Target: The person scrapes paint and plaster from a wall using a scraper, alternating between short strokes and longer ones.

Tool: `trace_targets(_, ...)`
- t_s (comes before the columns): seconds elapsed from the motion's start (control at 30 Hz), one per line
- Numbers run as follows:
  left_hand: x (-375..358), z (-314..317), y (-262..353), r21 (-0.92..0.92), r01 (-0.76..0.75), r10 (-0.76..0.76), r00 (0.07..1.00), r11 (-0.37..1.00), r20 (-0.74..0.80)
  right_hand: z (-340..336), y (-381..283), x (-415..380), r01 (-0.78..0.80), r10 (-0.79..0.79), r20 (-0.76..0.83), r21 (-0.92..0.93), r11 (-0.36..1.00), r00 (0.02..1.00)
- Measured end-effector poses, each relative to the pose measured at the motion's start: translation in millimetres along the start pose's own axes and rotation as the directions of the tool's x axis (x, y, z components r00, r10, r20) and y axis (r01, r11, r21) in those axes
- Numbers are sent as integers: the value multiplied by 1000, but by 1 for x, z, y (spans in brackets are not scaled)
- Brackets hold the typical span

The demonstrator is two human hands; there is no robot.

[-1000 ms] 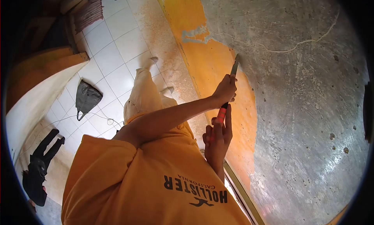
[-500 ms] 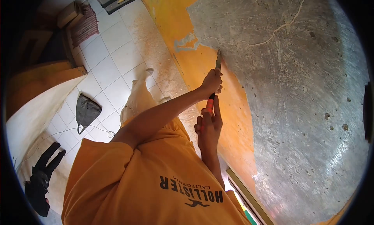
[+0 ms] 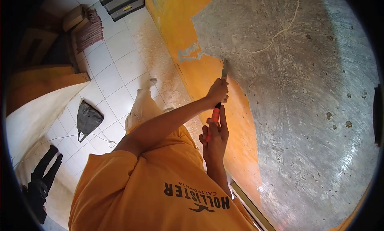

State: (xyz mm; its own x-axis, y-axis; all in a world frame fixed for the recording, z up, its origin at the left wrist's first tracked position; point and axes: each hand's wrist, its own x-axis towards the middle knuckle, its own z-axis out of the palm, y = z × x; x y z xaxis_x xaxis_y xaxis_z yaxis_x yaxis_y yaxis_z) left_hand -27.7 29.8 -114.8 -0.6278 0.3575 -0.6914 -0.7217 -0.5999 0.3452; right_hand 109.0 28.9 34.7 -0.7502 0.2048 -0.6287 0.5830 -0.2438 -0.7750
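A scraper with a red-and-black handle [image 3: 216, 115] and a narrow metal blade [image 3: 225, 69] is held in both hands. My left hand [image 3: 217, 91] is closed around it where the blade meets the handle. Lower down, my right hand [image 3: 216, 137] grips the red part, its index finger lying along the handle. The blade tip is at the boundary between orange paint [image 3: 236, 119] and bare grey wall [image 3: 296, 111]; whether it presses on the surface is hard to tell. A thin pale line [image 3: 260, 51] curves across the grey area above.
Orange dust lies on the white tiled floor [image 3: 114, 51] along the wall. A dark bag [image 3: 89, 115], a thin cord and a reddish mat [image 3: 89, 31] are on the left. Dark drawers [image 3: 126, 5] stand at the top. Black clothing [image 3: 40, 183] is at lower left.
The view has shifted slightly, so the wall and hands appear a little lower. Both hands keep the same grip on the scraper, and its tip stays near the same paint edge.
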Motion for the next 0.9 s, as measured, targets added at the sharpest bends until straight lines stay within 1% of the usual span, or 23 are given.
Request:
trace_targets(0.03,7,-2,-5,19,-19,19,999,1000,-26,-1,2,5,0,0,2,-22,1000,1000)
trace_targets(0.07,29,-18,-8,-71,-37,37,999,997,7,-3,11,18,-7,7,9,23,1000,1000)
trace_targets(0.1,31,-25,-8,-189,26,-13,997,982,70,3,7,25,-50,50,-20,16,999,999)
trace_targets(0.13,31,-31,-7,-296,100,-63,989,950,132,5,6,20,-45,46,-18,36,998,999)
trace_targets(0.17,33,-21,-9,-54,71,-72,997,996,0,8,3,14,-40,40,-6,49,998,999)
trace_targets(0.23,-4,-5,-3,-36,99,-96,992,994,88,-1,-1,-10,-34,34,9,33,999,999)
trace_targets(0.27,-10,0,-7,-6,51,-50,993,999,108,-5,-3,-15,-29,28,13,24,999,1000)
trace_targets(0.37,7,-3,-6,30,-18,19,999,999,-30,-3,-2,1,-39,39,-15,43,998,999)
trace_targets(0.4,16,-15,0,0,-34,34,999,999,31,-1,1,10,-17,16,24,30,999,1000)
trace_targets(0.5,13,-10,-9,34,34,-35,999,999,28,-5,2,0,-27,25,19,67,997,999)
trace_targets(0.53,-1,-4,-7,-64,96,-88,990,993,115,-1,-10,-14,-32,33,-13,74,997,999)
trace_targets(0.63,-1,6,-9,-71,36,-33,999,997,43,-11,-16,-10,-54,52,42,57,997,998)
trace_targets(0.67,11,1,-6,-20,-11,10,999,1000,-35,-10,-8,5,-55,52,37,87,995,998)
trace_targets(0.7,33,-16,-5,-77,42,-40,999,996,30,-8,2,16,-36,29,78,94,995,997)
trace_targets(0.77,65,-43,-28,-325,112,-46,978,939,205,1,2,16,-45,39,53,109,993,998)
trace_targets(0.83,22,-15,-5,-73,141,-129,981,987,145,3,-9,-8,-48,46,18,112,993,999)
trace_targets(0.87,2,-4,-5,-117,98,-83,989,988,127,1,-13,-16,-36,33,42,69,997,999)
trace_targets(0.9,3,-3,-4,-79,62,-56,995,995,79,-1,-11,-13,-35,32,37,96,995,999)
